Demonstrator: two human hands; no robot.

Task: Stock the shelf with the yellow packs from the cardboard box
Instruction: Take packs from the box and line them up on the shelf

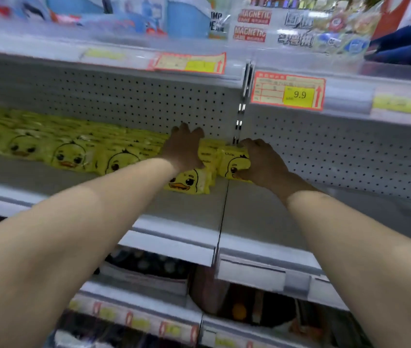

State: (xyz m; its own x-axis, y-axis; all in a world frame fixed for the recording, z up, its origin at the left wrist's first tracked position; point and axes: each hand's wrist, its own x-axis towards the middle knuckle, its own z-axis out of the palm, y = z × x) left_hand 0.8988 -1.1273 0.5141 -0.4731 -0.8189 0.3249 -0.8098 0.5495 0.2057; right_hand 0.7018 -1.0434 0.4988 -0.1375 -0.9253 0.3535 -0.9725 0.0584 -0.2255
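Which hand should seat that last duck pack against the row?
Right, probably. The right hand grips the end pack from its outer side, so it can slide it toward the row. The left hand lies flat on neighbouring packs, steadying them.

A grey metal shelf backs onto a pale pegboard panel, split by a slotted upright. The upper shelf carries red-and-yellow price labels on its front rail and blurred boxed goods. Below, lower shelves hold dark items. The light is bright and even.
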